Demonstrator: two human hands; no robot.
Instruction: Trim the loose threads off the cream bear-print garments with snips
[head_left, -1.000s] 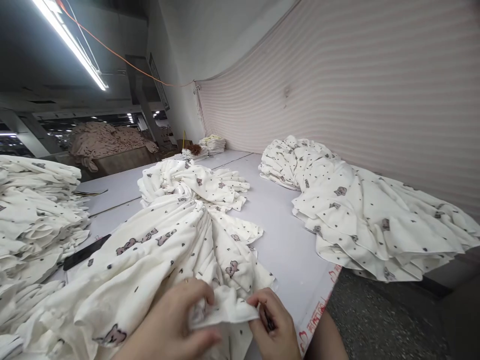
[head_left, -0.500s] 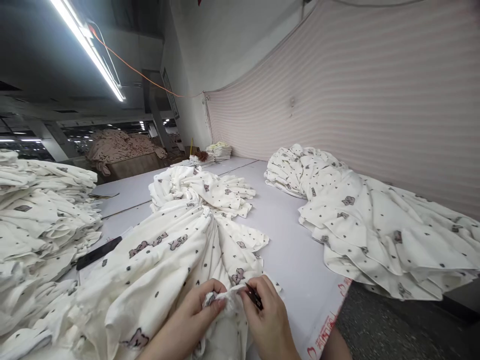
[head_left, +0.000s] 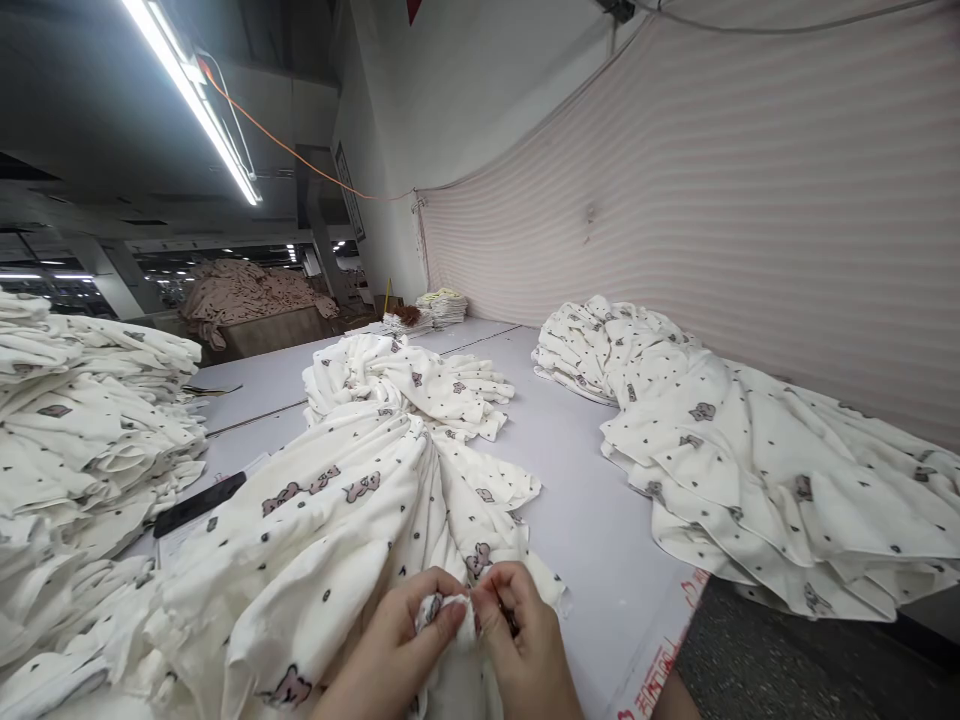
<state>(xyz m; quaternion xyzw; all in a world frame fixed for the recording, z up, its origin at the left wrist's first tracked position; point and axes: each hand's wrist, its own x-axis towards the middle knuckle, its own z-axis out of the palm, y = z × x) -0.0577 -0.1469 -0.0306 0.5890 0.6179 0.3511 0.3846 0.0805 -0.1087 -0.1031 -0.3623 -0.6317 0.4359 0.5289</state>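
A big heap of white cloth printed with small bears and hearts lies on the pale table in front of me. At the bottom edge my left hand pinches a bunched bit of this cloth between thumb and fingers. My right hand presses against the same bunch from the right, fingers closed, with a small dark tool partly showing between them. Both hands touch each other at the cloth.
A tall stack of the same printed pieces stands at the left, another spread pile at the right by the striped wall. A dark flat object lies beside the heap. Small stacks sit at the far end.
My hands have come closer together and bunched the cloth edge tighter between them. The view has tilted slightly upward.
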